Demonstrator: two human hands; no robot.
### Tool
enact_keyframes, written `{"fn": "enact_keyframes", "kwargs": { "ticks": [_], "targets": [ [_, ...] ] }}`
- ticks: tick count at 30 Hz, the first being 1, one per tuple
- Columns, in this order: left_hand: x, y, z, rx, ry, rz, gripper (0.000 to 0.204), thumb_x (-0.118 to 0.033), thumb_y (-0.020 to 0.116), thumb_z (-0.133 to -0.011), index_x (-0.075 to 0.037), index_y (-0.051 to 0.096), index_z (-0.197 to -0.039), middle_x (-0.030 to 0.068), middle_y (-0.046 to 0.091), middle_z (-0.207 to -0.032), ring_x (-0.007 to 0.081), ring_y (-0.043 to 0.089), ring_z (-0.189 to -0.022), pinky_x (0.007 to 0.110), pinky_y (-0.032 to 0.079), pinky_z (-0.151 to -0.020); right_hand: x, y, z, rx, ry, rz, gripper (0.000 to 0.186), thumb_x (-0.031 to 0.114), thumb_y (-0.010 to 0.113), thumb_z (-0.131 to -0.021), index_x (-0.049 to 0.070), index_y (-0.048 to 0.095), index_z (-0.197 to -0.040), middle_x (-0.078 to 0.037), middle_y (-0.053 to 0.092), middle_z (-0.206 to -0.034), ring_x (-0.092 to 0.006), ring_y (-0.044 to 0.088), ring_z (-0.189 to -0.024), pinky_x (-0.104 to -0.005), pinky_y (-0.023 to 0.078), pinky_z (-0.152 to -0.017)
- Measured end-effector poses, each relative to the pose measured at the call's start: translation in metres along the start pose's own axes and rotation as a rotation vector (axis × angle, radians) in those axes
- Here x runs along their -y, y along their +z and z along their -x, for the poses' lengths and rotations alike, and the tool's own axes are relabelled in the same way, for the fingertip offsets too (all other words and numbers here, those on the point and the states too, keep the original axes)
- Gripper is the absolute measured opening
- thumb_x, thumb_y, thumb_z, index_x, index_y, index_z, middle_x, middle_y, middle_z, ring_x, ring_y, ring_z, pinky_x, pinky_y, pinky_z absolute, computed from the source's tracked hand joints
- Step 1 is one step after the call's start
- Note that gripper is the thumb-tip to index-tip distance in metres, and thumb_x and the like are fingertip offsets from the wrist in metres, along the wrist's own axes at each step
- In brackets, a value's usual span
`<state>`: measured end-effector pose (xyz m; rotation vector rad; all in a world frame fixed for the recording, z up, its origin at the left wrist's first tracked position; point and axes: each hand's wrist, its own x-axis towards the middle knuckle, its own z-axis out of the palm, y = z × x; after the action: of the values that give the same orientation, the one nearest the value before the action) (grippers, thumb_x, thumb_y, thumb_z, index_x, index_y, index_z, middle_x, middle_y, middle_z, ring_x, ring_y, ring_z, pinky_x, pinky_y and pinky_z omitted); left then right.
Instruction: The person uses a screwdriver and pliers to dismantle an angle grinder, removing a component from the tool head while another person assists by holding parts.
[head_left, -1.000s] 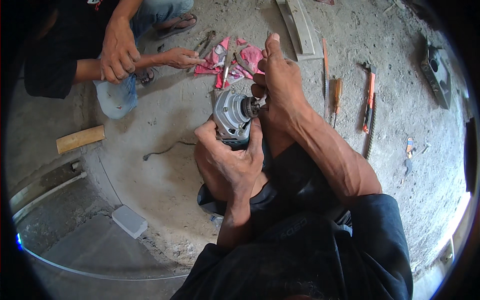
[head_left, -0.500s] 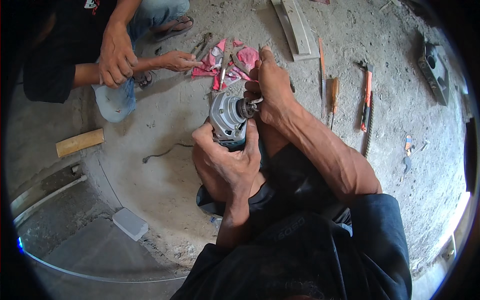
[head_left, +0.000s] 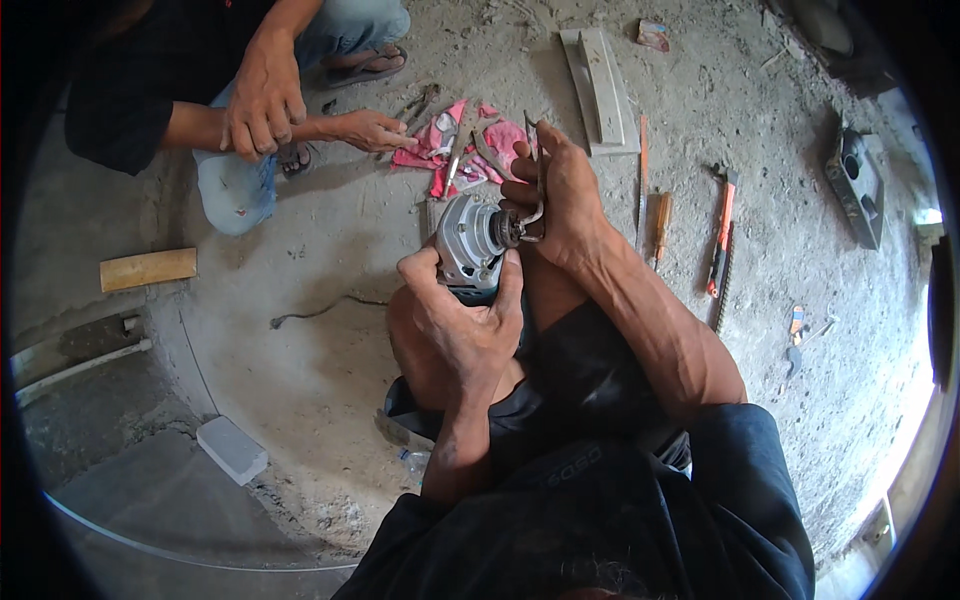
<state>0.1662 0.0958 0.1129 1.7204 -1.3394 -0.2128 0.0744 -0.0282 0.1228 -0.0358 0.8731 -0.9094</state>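
Note:
My left hand (head_left: 462, 325) is wrapped round an angle grinder (head_left: 468, 240), its silver gear head upright and its spindle toward the right. Thumb and fingers press on either side of the body; the rest of the tool is hidden beneath the hand. At the spindle, my right hand (head_left: 570, 195) holds a thin bent metal wrench (head_left: 542, 200). Its bent end meets the spindle nut, while the long shank runs up along the palm. Some right fingers are loosely curled. Just beyond lies a pink and white rag (head_left: 437, 140) with metal tools on it.
Another person's hand (head_left: 370, 130) is beside the rag at the upper left. On the right lie a screwdriver (head_left: 664, 225), a red-handled tool (head_left: 722, 235) and a dark metal part (head_left: 855, 180). Metal channel pieces (head_left: 605, 95) sit at the back; a wooden strip (head_left: 148, 269) lies left.
My right wrist has turned, so the wrench shank now shows along the palm and the fingers are looser. The grinder has shifted slightly right in view. My left hand keeps its grip.

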Motion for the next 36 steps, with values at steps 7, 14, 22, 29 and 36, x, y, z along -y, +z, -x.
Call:
{"fn": "enact_keyframes", "kwargs": {
  "ticks": [7,14,22,29,36],
  "targets": [
    [0.003,-0.001,0.001,0.004,0.009,0.035,0.056,-0.022,0.087,-0.078,0.002,0.046,-0.108,0.0163,0.056,-0.088,0.0296,0.060,-0.077,0.041,0.050,-0.071,-0.009,-0.002,-0.003,-0.047,-0.047,-0.023,0.027,0.039,0.046,-0.106,0.014,0.044,-0.095,0.006,0.035,-0.067,-0.0092,0.032,-0.054,-0.0274,0.029,-0.050],
    [-0.001,-0.002,0.004,-0.013,0.034,-0.049,0.057,-0.024,0.088,-0.076,0.001,0.046,-0.106,0.0156,0.055,-0.088,0.0286,0.059,-0.078,0.042,0.048,-0.072,-0.002,0.000,0.007,-0.111,-0.152,0.112,0.033,0.045,0.052,-0.103,0.011,0.051,-0.101,0.004,0.042,-0.076,-0.0100,0.039,-0.058,-0.0285,0.034,-0.052],
    [-0.007,-0.004,0.004,-0.001,-0.014,-0.096,0.058,-0.024,0.088,-0.076,0.001,0.046,-0.106,0.0162,0.056,-0.089,0.0297,0.059,-0.079,0.043,0.048,-0.073,-0.003,0.003,0.014,-0.121,-0.144,0.091,0.037,0.043,0.059,-0.101,0.008,0.053,-0.111,0.003,0.046,-0.080,-0.0098,0.041,-0.057,-0.0287,0.034,-0.050],
    [-0.006,-0.004,0.005,-0.004,0.028,-0.108,0.057,-0.023,0.088,-0.076,0.001,0.046,-0.106,0.0168,0.057,-0.089,0.0306,0.060,-0.079,0.043,0.048,-0.073,-0.001,0.000,0.016,-0.043,-0.212,0.112,0.037,0.041,0.059,-0.101,0.007,0.053,-0.114,0.005,0.043,-0.075,-0.0085,0.038,-0.056,-0.0281,0.031,-0.050],
    [-0.007,-0.002,0.004,-0.008,-0.006,-0.091,0.056,-0.022,0.088,-0.076,0.000,0.046,-0.106,0.0170,0.057,-0.088,0.0311,0.060,-0.078,0.044,0.048,-0.072,-0.008,-0.007,0.006,-0.163,-0.125,0.124,0.051,0.040,0.059,-0.100,0.002,0.053,-0.133,-0.004,0.049,-0.103,-0.0169,0.050,-0.079,-0.0340,0.041,-0.059]
  ]
}}
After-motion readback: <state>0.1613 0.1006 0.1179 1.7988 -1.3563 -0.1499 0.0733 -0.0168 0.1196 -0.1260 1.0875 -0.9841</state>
